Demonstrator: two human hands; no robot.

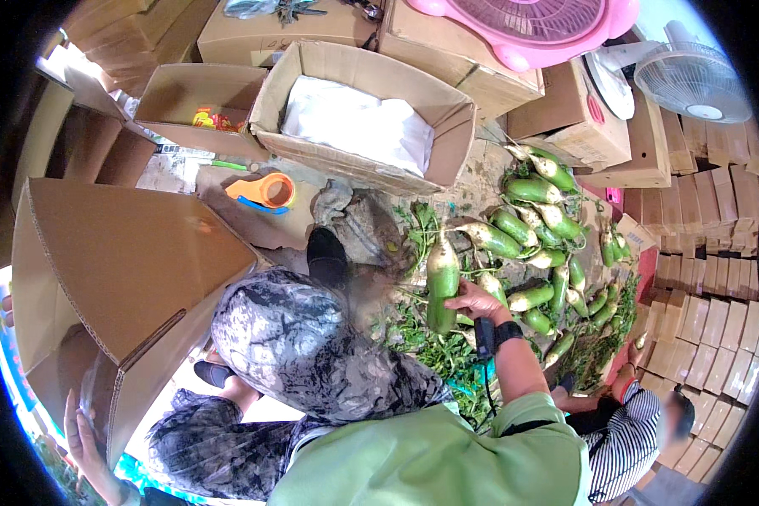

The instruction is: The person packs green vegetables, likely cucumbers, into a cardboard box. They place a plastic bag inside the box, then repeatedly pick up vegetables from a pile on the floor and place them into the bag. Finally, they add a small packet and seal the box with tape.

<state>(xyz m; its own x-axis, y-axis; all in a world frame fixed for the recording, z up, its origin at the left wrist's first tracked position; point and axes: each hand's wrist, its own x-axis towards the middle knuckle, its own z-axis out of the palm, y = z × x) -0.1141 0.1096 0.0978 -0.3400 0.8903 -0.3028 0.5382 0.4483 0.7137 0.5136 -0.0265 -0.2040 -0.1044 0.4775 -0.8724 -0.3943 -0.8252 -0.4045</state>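
My right hand (478,301) is closed around a large green radish (443,282), its pale root end pointing away from me. To the right, a pile of similar green radishes (519,240) lies on the floor, with cut leafy greens (434,363) below and around it. At the far left my left hand (84,443) has its fingers stretched out against the side of a big cardboard box (126,270). A strip of clear plastic (95,388) shows beside those fingers. The inside of that box is mostly hidden.
An open carton with white lining (358,118) stands ahead, beside a smaller open carton (198,93). An orange tape roll (270,191) lies near a grey cloth (354,223). A pink fan (527,25) and white fan (691,80) stand behind. A person in stripes (628,438) sits at right.
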